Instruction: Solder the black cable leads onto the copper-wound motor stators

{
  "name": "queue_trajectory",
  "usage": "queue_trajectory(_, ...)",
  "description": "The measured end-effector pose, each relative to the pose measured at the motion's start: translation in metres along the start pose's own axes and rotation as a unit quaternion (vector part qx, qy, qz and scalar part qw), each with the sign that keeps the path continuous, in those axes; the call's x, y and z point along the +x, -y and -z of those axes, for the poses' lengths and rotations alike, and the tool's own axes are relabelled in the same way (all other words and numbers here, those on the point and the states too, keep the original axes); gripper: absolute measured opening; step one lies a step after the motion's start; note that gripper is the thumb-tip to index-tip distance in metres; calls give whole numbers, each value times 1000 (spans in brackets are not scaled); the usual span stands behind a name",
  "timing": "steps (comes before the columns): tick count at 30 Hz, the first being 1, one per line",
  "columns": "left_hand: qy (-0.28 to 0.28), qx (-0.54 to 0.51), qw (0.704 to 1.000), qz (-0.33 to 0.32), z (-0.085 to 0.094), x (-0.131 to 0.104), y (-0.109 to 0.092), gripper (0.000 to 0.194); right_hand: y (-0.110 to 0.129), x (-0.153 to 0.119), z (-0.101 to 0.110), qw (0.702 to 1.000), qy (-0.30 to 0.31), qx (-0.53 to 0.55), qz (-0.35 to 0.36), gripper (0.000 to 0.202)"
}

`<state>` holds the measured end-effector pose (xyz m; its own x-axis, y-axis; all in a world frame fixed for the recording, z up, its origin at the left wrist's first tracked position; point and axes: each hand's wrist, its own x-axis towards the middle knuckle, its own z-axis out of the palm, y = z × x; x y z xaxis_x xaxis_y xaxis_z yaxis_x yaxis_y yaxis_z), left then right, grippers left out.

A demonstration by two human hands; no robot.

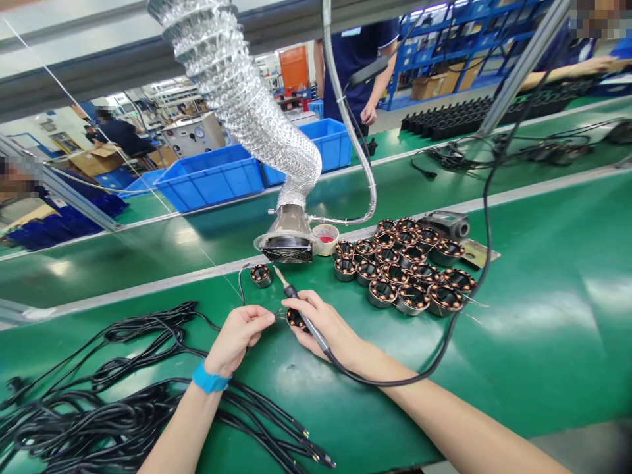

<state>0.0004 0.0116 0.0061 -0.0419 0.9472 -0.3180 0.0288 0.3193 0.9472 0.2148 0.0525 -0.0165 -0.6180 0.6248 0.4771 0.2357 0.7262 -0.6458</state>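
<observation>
My left hand [241, 329], with a blue band at the wrist, pinches thin wire ends beside a round copper-wound stator [296, 318]. My right hand [326, 322] holds a soldering iron [312, 332] and keeps its fingers around that same stator. The iron's tip points up and away, near another single stator [261, 275]. A black cable with a bared end rises behind my left hand. To the right, many stators [395, 273] stand grouped on the green work surface [316, 408].
Bundled black cables [99, 421] cover the left front. A fume hood [291, 230] on a silver duct hangs ahead, beside a small round container [326, 238]. The iron's cord crosses my right forearm. Blue bins [212, 179] and people are beyond.
</observation>
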Motion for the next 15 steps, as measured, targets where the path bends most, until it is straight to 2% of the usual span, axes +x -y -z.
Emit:
queue_trajectory(4, -27, 6, 1000, 7, -5, 2, 5, 40, -4, 0, -3, 1000, -3, 1, 4, 55)
queue_trajectory(7, -24, 19, 999, 8, -5, 0, 5, 41, -4, 0, -5, 1000, -17, -9, 11, 55)
queue_trajectory(12, -13, 64, 998, 13, -7, -7, 4, 48, 3, 0, -9, 989, -83, -91, 78, 42)
queue_trajectory(15, -11, 53, 998, 26, -7, -7, 9, 50, 4, 1, -8, 982, -60, -150, 96, 37)
